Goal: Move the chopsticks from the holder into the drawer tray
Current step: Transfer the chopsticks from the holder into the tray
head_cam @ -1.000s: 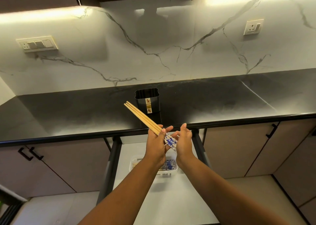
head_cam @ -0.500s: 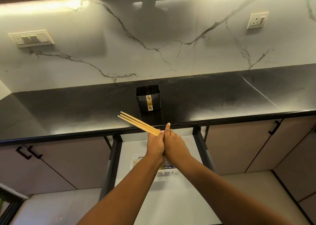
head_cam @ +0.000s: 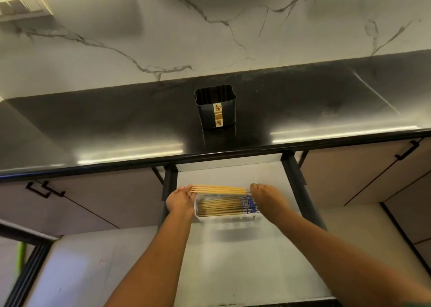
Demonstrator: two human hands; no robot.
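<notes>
Black holder [head_cam: 215, 107] stands upright at frame centre on the dark desk [head_cam: 93, 124], apparently empty. Below, white tray [head_cam: 227, 217] in the open drawer [head_cam: 268, 180] holds chopsticks. Left hand [head_cam: 179, 200] and right hand [head_cam: 265, 196] pinch opposite ends of a held bundle [head_cam: 219, 189], level just above the tray's far edge; half a second ago it angled up by the desk edge.

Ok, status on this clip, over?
Both hands, left hand and right hand, hold chopstick bundle level over tray. Holder looks empty. Nothing blocking.
</notes>
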